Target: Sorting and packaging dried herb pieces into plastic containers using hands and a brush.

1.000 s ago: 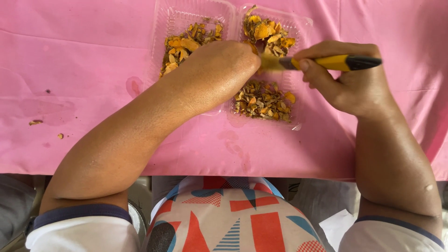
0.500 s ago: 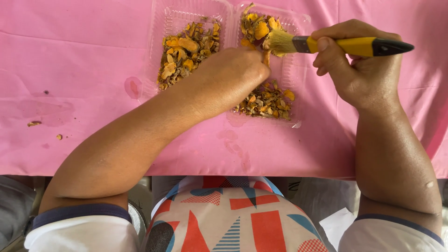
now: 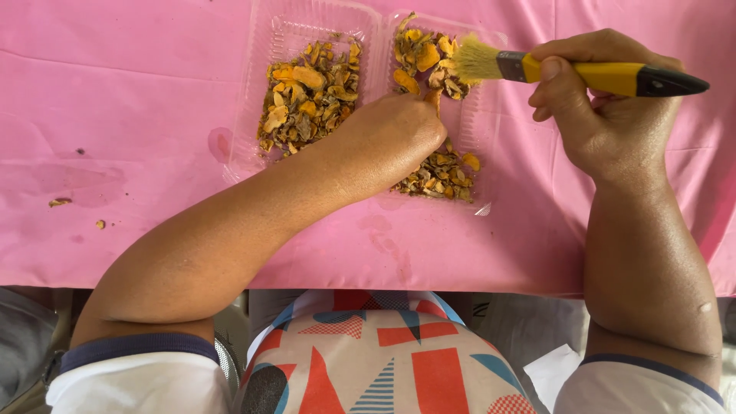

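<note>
Lifted since before — paintbrush (image 3: pixel 567 71), bristles over the clear tray (image 3: pixel 264 100) | right hand (image 3: pixel 606 107) fingers clamped on its handle | left hand (image 3: pixel 387 142) pinching an orange piece (image 3: pixel 434 98) — fingertips together

1. A pink cloth (image 3: pixel 138 100) covers the worktop, with faint damp stains.
2. Small orange crumbs (image 3: pixel 59 202) lie at its left.
3. A white paper scrap (image 3: pixel 553 373) lies below.

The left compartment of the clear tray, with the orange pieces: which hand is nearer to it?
Left. The left hand lies over the divider beside the left compartment; the right hand, holding the brush, is beyond the tray's right edge.
</note>
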